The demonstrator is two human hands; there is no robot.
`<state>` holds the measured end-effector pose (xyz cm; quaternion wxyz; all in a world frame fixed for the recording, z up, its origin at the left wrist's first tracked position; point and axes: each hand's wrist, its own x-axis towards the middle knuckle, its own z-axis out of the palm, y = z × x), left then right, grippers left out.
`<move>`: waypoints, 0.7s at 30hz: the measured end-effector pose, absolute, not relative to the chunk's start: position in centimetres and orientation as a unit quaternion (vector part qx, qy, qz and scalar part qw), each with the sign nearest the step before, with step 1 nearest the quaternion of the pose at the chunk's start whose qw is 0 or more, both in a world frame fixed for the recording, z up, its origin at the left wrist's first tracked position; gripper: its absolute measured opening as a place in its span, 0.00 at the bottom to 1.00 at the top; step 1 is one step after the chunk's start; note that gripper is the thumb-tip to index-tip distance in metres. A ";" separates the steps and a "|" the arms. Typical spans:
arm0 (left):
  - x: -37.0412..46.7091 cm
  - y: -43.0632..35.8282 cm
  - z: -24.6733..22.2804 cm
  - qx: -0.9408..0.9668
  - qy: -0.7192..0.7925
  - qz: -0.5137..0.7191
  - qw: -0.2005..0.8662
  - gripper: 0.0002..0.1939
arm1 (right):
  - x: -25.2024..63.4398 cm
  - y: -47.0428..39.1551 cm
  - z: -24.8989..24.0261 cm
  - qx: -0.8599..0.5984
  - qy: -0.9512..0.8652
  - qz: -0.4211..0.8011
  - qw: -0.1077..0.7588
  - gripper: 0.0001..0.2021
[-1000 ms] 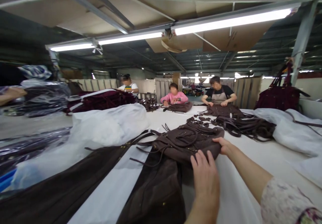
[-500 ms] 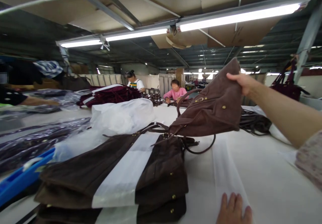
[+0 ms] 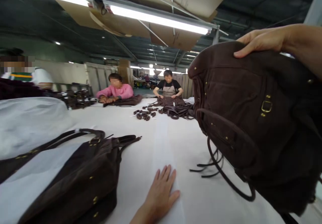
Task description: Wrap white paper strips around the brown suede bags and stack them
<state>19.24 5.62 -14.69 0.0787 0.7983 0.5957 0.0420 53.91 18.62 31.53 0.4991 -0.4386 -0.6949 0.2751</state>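
Observation:
My right hand (image 3: 266, 43) grips a dark brown handbag (image 3: 233, 83) by its upper edge and holds it up at the right. The bag is tilted, its handle and thin straps hanging toward the table. Brass buckle and studs show on its side. Flat on a white paper strip (image 3: 162, 140), fingers stretched out, lies my left hand (image 3: 162, 190). To the left of that hand rests a stack of dark brown handbags (image 3: 75, 183), with a white band (image 3: 37, 170) across the top one.
White plastic wrapping (image 3: 32, 120) lies behind the stack. Small strap pieces (image 3: 144, 113) and a pile of straps (image 3: 178, 110) are farther back on the white table (image 3: 130, 123). A person in pink (image 3: 115, 90) and one in an apron (image 3: 168, 86) handle brown pieces across the table.
The view has turned to the right. My right hand has brought the handbag closer and to the right, off the end of the stack. My left hand stays flat on the paper strip.

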 end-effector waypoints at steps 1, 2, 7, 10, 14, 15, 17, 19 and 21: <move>19.3 5.8 -14.5 0.800 0.595 0.037 0.068 0.34 | 54.1 18.1 31.5 -0.470 -0.684 0.323 0.455 0.27; 19.4 5.9 -14.3 0.800 0.596 0.034 0.058 0.34 | 54.5 17.8 31.4 -0.494 -0.665 0.370 0.420 0.29; 19.6 4.8 -13.3 0.784 0.620 0.033 0.024 0.34 | 58.2 17.4 31.4 -0.486 -0.581 0.466 0.457 0.27; 19.3 3.7 -13.4 0.793 0.608 0.031 0.029 0.32 | 60.4 17.5 32.3 -0.449 -0.586 0.496 0.457 0.23; 18.5 2.8 -14.9 0.806 0.589 0.032 0.055 0.33 | 61.9 18.8 33.7 -0.472 -0.596 0.495 0.421 0.21; 18.3 2.7 -15.4 0.805 0.589 0.038 0.055 0.33 | 61.9 19.4 33.8 -0.466 -0.598 0.496 0.424 0.21; 17.8 2.6 -16.7 0.807 0.586 0.056 0.047 0.32 | 60.9 21.0 33.3 -0.452 -0.608 0.487 0.434 0.21; 17.4 2.6 -18.0 0.813 0.577 0.076 0.031 0.33 | 58.9 22.7 32.1 -0.466 -0.624 0.450 0.438 0.23; 17.0 2.8 -19.3 0.823 0.560 0.089 0.015 0.34 | 56.3 24.6 31.0 -0.492 -0.643 0.376 0.450 0.24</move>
